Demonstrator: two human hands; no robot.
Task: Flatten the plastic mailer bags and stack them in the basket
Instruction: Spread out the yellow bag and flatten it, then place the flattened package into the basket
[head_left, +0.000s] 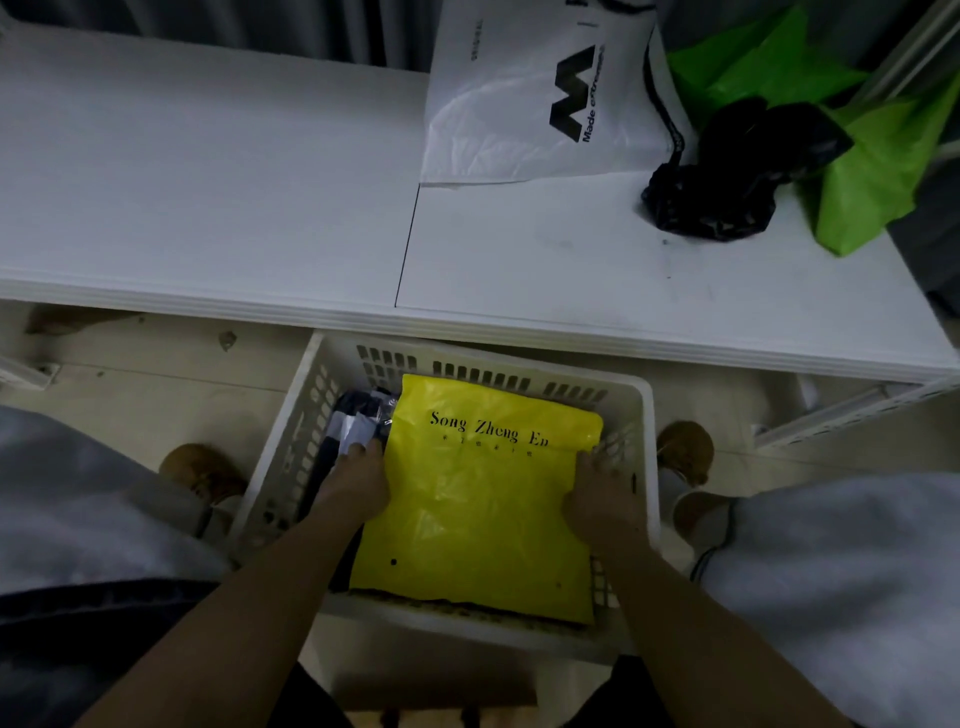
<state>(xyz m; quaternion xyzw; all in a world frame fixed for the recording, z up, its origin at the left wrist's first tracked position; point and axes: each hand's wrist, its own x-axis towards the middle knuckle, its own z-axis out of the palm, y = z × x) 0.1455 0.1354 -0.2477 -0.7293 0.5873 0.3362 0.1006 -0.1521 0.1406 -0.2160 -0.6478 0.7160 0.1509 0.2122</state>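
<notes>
Yellow mailer bag lies flat in the white basket on the floor, left hand and right hand each grasping a side edge, right side tight against the wall.

Yellow mailer bag with black lettering, in white slotted basket; white bag (bold black logo), crumpled black bag, bright green bag on white table.
</notes>
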